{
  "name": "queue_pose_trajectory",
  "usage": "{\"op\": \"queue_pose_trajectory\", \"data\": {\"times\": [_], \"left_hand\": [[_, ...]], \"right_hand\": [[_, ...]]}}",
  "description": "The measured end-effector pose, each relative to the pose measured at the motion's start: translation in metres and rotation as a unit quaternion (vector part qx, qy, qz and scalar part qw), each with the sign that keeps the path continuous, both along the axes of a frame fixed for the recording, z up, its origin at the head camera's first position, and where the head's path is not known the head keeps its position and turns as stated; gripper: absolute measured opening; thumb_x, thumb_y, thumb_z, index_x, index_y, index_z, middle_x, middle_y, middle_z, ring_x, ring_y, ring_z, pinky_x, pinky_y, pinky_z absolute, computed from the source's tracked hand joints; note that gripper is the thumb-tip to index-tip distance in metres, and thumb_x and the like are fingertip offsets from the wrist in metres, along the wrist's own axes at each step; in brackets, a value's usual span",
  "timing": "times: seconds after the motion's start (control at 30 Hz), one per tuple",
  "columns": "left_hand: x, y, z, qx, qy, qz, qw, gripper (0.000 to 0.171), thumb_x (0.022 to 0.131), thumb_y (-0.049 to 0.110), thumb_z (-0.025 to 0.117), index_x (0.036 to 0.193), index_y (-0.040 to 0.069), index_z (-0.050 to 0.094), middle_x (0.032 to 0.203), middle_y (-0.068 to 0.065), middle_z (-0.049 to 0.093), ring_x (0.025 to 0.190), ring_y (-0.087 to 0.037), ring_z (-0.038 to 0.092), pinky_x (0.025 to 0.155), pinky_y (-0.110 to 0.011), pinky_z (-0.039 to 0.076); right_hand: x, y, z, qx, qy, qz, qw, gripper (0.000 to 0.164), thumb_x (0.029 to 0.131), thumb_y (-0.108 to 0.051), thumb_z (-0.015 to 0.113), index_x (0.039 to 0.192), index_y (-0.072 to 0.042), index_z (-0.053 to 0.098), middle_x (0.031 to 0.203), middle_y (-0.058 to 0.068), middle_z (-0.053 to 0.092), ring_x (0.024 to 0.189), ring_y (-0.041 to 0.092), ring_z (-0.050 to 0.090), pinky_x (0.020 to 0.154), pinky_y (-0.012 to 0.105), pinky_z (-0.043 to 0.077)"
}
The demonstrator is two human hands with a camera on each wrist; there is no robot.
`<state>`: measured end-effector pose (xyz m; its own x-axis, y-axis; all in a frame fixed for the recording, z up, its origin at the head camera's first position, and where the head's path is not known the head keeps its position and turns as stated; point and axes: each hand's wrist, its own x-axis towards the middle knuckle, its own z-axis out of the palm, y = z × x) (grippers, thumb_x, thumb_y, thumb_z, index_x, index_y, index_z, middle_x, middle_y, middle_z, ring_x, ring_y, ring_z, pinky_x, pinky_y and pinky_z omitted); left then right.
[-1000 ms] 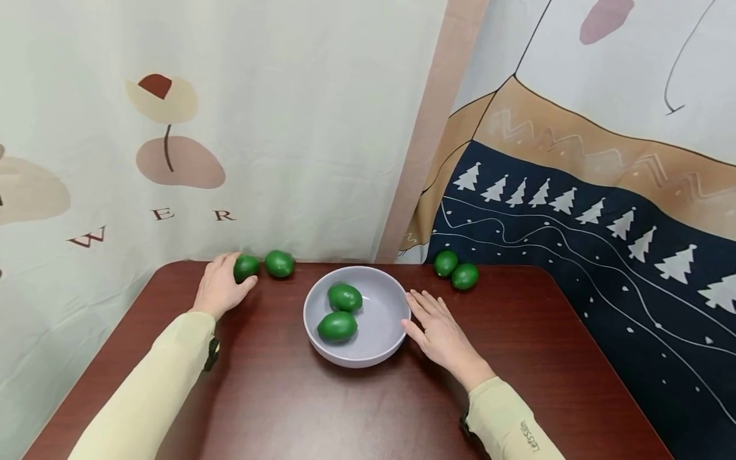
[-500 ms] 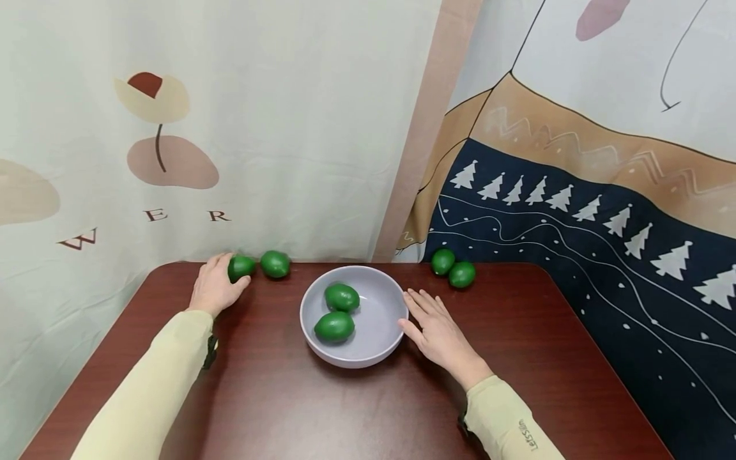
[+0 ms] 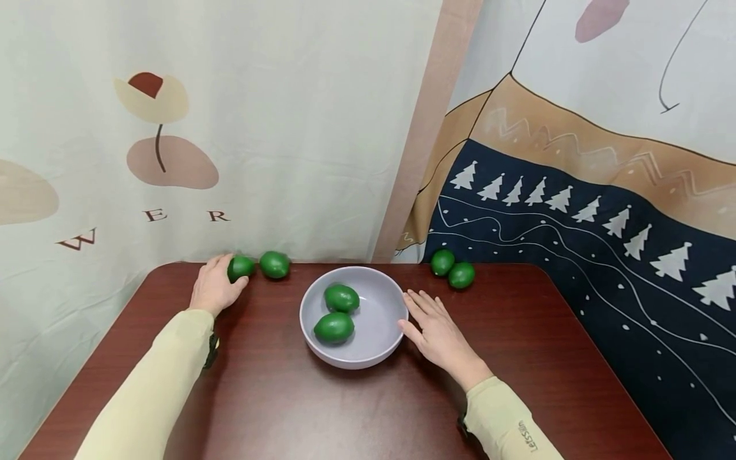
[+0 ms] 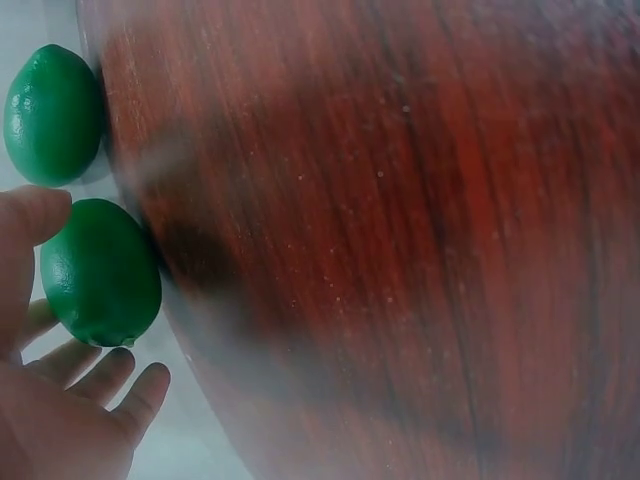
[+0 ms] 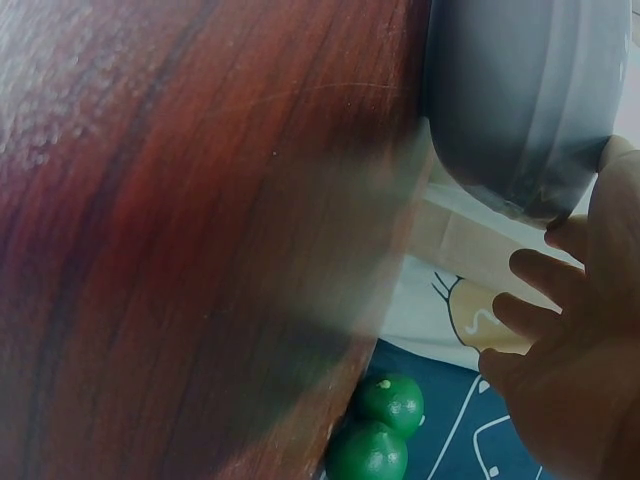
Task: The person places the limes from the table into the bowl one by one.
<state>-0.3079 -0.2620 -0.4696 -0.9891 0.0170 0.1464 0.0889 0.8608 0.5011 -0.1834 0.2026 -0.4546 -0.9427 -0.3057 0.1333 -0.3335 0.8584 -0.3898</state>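
Observation:
At the table's back left edge, my left hand [image 3: 217, 285] is placed around a green lime [image 3: 240, 268]. In the left wrist view the thumb lies along one side of that lime [image 4: 102, 272], with the fingers curved at its other end. A second lime [image 3: 274, 264] sits just right of it. My right hand [image 3: 438, 331] rests with extended fingers against the right side of a light purple bowl [image 3: 379, 326]. Inside the bowl, on its left half, are two limes, one lime [image 3: 342, 298] behind the other lime [image 3: 334, 328].
Two more limes, a rear lime [image 3: 442, 262] and a front lime [image 3: 461, 275], lie together at the back right. The dark red wooden table [image 3: 276, 396] ends at a pale curtain [image 3: 287, 128] and a patterned dark blue cloth [image 3: 517, 236].

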Motion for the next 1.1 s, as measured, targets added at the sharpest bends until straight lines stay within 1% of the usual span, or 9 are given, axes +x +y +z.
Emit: {"op": "queue_pose_trajectory", "data": {"times": [0.3,0.53,0.8,0.97,1.1], "left_hand": [[0.0014,0.0009,0.0010,-0.003,-0.009,-0.002,1.0000,0.066,0.097,0.022,0.064,0.151,-0.006,0.037,0.149,-0.039,0.036,0.133,-0.058,0.035,0.102,-0.072,0.037],[0.0020,0.0002,-0.0013,-0.003,0.000,-0.006,1.0000,0.064,0.094,0.019,0.069,0.148,-0.003,0.042,0.146,-0.037,0.040,0.129,-0.056,0.040,0.098,-0.071,0.040],[0.0022,-0.0009,-0.0019,-0.002,0.004,-0.016,0.9999,0.064,0.089,0.013,0.075,0.143,-0.003,0.045,0.144,-0.036,0.042,0.125,-0.054,0.045,0.100,-0.070,0.040],[0.0022,0.0019,-0.0008,-0.001,0.005,-0.020,0.9998,0.063,0.089,0.011,0.075,0.143,-0.003,0.046,0.143,-0.036,0.043,0.125,-0.055,0.045,0.100,-0.069,0.040],[0.0050,0.0047,0.0008,0.000,0.008,-0.023,0.9997,0.062,0.090,0.012,0.075,0.143,-0.003,0.047,0.142,-0.035,0.043,0.124,-0.056,0.046,0.099,-0.070,0.041]], "right_hand": [[-0.0003,0.0002,-0.0012,-0.001,0.008,0.005,1.000,0.066,0.104,-0.043,0.057,0.159,-0.009,0.041,0.164,0.013,0.038,0.154,0.038,0.028,0.125,0.057,0.018],[-0.0001,0.0001,-0.0013,0.001,0.010,0.004,1.000,0.066,0.104,-0.043,0.057,0.158,-0.009,0.042,0.164,0.013,0.039,0.154,0.038,0.029,0.125,0.057,0.018],[-0.0002,-0.0008,-0.0013,-0.001,0.004,-0.003,1.000,0.066,0.105,-0.044,0.056,0.159,-0.010,0.041,0.164,0.012,0.038,0.155,0.036,0.028,0.126,0.056,0.018],[-0.0001,-0.0006,-0.0004,0.000,0.000,-0.002,1.000,0.066,0.105,-0.044,0.056,0.159,-0.010,0.041,0.165,0.012,0.038,0.155,0.035,0.027,0.126,0.055,0.018],[0.0001,-0.0005,0.0002,-0.001,-0.001,-0.002,1.000,0.066,0.104,-0.043,0.057,0.159,-0.010,0.041,0.165,0.012,0.037,0.155,0.036,0.027,0.126,0.055,0.017]]}}
